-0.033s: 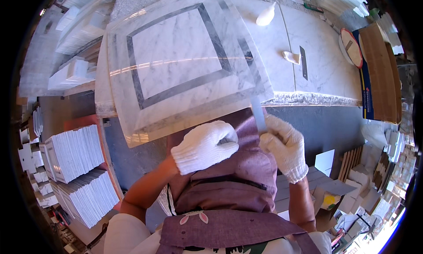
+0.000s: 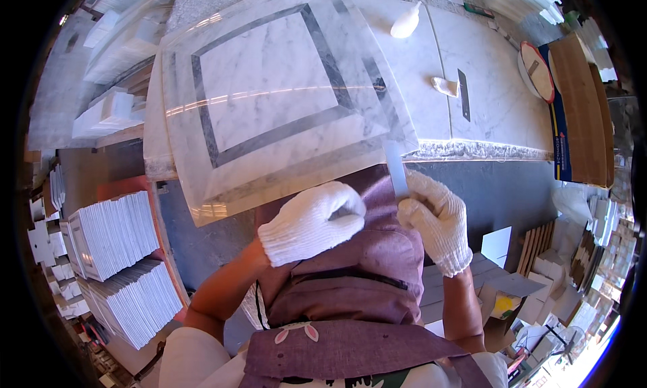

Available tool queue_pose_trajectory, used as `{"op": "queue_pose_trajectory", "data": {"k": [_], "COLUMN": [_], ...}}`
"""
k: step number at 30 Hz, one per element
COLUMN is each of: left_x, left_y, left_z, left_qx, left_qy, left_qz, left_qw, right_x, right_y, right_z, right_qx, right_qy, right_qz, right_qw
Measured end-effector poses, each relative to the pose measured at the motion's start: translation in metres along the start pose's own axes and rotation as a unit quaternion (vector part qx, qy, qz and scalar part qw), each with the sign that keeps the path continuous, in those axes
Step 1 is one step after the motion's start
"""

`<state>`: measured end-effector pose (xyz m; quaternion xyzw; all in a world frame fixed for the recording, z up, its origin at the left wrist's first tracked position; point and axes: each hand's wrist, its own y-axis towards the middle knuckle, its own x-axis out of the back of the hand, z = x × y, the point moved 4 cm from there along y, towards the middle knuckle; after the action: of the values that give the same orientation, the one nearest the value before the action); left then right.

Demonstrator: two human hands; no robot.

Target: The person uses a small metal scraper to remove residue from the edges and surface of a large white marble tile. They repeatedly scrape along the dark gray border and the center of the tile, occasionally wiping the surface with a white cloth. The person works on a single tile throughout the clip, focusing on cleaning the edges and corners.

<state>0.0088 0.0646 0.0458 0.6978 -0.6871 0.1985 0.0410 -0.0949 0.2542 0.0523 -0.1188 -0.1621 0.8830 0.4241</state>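
Observation:
A large polished marble slab (image 2: pixel 269 85) with a grey rectangular inlaid band lies on the worktable, its near edge overhanging. My right hand (image 2: pixel 437 221), in a white knit glove, grips a flat metal blade (image 2: pixel 396 172) between thumb and fingers. The blade's upper end is at the slab's near right corner; whether it touches the stone is unclear. My left hand (image 2: pixel 313 221), gloved the same way, is closed in front of my apron (image 2: pixel 357 273), just below the slab's near edge. The inside of its grip is hidden.
On the worktable (image 2: pixel 485 128) to the right are a white squeeze bottle (image 2: pixel 406 21), a crumpled whitish piece (image 2: pixel 445 86), a dark flat blade (image 2: pixel 464 95) and a red-rimmed bowl (image 2: pixel 537 71). A cardboard box (image 2: pixel 583 108) stands at far right. Tile stacks (image 2: pixel 118 233) rise at left.
My right hand and the blade have shifted slightly upward, toward the slab's corner. My left hand has moved a little up and left, staying closed.

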Motion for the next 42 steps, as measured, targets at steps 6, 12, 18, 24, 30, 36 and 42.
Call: {"op": "queue_pose_trajectory", "data": {"k": [6,12,18,24,30,36,42], "left_x": [-0.002,-0.036,-0.036,-0.044,-0.061,-0.074,-0.074], "left_y": [0.007,0.012,0.010,0.005,-0.003,0.002,0.034], "left_z": [-0.001,-0.010,-0.008,-0.003,-0.002,0.002,-0.014], "left_qx": [0.041,0.002,0.082,0.147,0.190,0.201,0.159], "left_qy": [-0.165,-0.171,-0.413,-0.369,-0.348,-0.353,-0.372], "left_qz": [-0.052,-0.158,-0.210,-0.106,-0.094,-0.069,-0.065], "left_qw": [0.984,0.973,0.882,0.912,0.913,0.911,0.912], "right_x": [-0.018,-0.029,0.026,0.101,0.107,0.110,0.127], "right_y": [0.010,0.002,0.011,0.073,0.085,0.061,0.068], "right_z": [-0.001,-0.009,-0.001,0.034,0.012,0.005,-0.006], "right_qx": [-0.024,-0.001,0.074,0.270,0.273,0.324,0.373], "right_qy": [0.052,0.050,-0.084,-0.573,-0.638,-0.594,-0.554], "right_qz": [0.012,-0.034,-0.090,-0.303,-0.211,-0.213,-0.239], "right_qw": [0.998,0.998,0.990,0.712,0.689,0.705,0.705]}}
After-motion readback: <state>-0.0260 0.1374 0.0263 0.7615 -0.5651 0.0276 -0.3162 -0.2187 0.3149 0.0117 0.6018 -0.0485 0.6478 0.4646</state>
